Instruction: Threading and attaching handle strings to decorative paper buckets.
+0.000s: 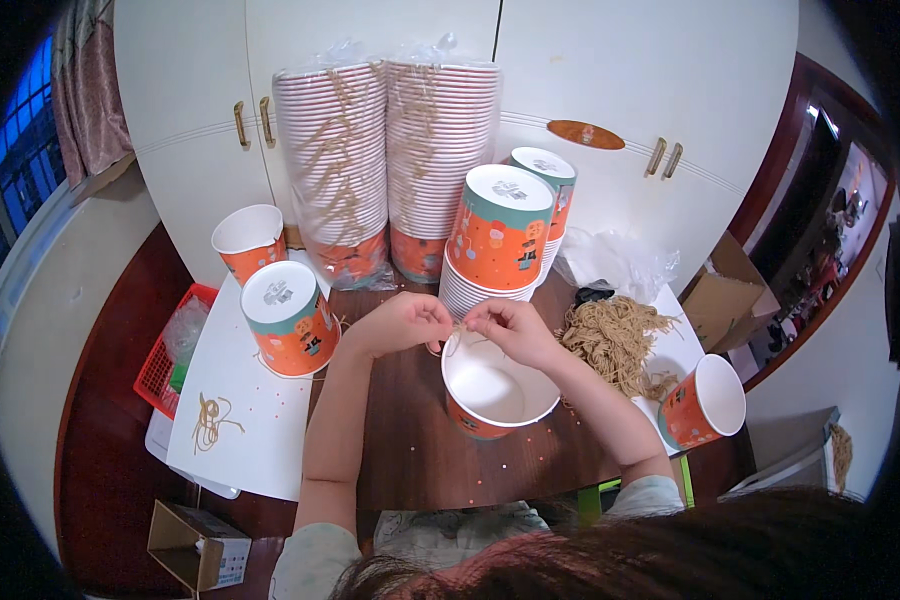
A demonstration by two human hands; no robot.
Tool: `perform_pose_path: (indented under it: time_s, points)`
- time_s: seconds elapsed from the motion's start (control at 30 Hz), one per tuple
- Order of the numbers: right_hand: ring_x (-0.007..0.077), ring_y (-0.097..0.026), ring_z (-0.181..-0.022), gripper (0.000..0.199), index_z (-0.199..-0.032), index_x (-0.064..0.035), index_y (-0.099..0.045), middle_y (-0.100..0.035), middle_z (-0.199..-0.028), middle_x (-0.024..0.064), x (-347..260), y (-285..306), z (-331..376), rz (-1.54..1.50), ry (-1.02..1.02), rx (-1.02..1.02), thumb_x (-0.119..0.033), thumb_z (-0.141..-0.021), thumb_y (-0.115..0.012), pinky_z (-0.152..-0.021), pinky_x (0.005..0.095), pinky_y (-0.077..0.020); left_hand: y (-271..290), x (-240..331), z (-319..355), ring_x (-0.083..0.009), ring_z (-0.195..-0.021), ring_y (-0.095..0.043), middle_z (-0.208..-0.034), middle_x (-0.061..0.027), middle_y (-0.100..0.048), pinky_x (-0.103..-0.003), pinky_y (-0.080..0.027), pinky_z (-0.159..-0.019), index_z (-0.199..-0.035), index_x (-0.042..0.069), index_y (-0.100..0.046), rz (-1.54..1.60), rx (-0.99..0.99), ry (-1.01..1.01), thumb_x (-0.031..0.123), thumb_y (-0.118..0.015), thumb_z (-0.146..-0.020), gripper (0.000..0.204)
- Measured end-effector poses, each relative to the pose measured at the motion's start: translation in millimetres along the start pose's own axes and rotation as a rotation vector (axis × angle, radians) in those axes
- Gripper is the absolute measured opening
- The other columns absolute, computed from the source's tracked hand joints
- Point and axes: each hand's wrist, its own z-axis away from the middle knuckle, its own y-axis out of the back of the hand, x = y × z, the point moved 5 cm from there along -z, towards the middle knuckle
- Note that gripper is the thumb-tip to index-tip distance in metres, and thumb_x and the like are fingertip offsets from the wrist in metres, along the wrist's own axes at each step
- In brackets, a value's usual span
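Observation:
An orange and green paper bucket (498,385) stands upright on the brown table in front of me, its white inside showing. Both hands meet at its far left rim. My left hand (407,324) is closed in a pinch on a thin tan cord (454,342) at the rim. From the other side my right hand (512,330) pinches the same cord, its fingertips close to the left ones. The cord's ends and any hole in the rim are too small to make out.
Behind the bucket rise inverted stacked buckets (500,225) and two tall bagged stacks (330,160). A heap of tan cords (620,340) lies right, near a tilted bucket (705,402). An upside-down bucket (290,322) and loose cords (210,420) are on the left.

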Motion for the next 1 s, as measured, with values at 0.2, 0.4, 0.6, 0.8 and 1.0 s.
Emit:
perform_pose_path:
  time_s: [0.2,0.4,0.6,0.8,1.0]
  points:
    - [0.0002,-0.042,-0.058,0.012,-0.089,-0.0027,-0.062,-0.056,-0.068,-0.0043,-12.6,2.2,3.9,0.055,0.039,0.037,-0.012,-0.082,-0.059,-0.051,0.0173,-0.0368,-2.9,3.8,-2.7,-0.0065,-0.067,-0.055,-0.076,-0.0031,-0.061,-0.021,-0.046,-0.062,-0.085,-0.001,-0.062,-0.167,0.043,-0.049,0.008,-0.059,-0.078,0.012]
    - [0.0026,-0.046,-0.059,0.012,-0.088,-0.0037,-0.062,-0.057,-0.068,-0.0032,-13.4,0.2,6.8,0.092,0.022,0.014,-0.013,-0.081,-0.06,-0.054,0.0192,-0.0391,-0.8,3.7,-4.2,-0.0065,-0.072,-0.055,-0.078,-0.0027,-0.061,-0.021,-0.045,-0.066,-0.087,-0.002,-0.061,-0.096,0.073,-0.108,0.007,-0.059,-0.079,0.012]
    - [0.0188,-0.053,-0.09,0.006,-0.08,-0.0054,-0.061,-0.057,-0.094,0.0059,-21.1,6.7,9.5,0.275,0.341,0.078,-0.01,-0.077,-0.061,-0.08,0.0294,-0.0393,-6.0,3.1,-7.2,-0.0063,-0.072,-0.054,-0.079,-0.0027,-0.061,-0.02,-0.044,-0.066,-0.086,-0.001,-0.059,-0.02,-0.009,-0.107,0.007,-0.057,-0.08,0.01]
    - [0.0211,-0.049,-0.101,0.007,-0.078,-0.0039,-0.056,-0.049,-0.109,0.0105,-23.2,-1.0,4.0,0.073,0.379,-0.13,-0.008,-0.078,-0.061,-0.086,0.0311,-0.0379,-10.0,3.2,-4.6,-0.0053,-0.07,-0.054,-0.078,-0.0024,-0.061,-0.019,-0.042,-0.062,-0.082,0.001,-0.059,-0.012,-0.061,-0.037,0.009,-0.056,-0.081,0.009]
    - [0.0115,-0.053,-0.077,0.005,-0.087,-0.0035,-0.047,-0.051,-0.088,0.0052,3.0,-14.4,4.3,-0.318,0.072,-0.28,-0.008,-0.086,-0.05,-0.069,0.024,-0.0433,-9.0,4.6,-3.5,-0.0057,-0.067,-0.055,-0.075,-0.001,-0.061,-0.018,-0.043,-0.06,-0.082,0.002,-0.059,-0.075,-0.032,-0.045,0.009,-0.055,-0.081,0.008]
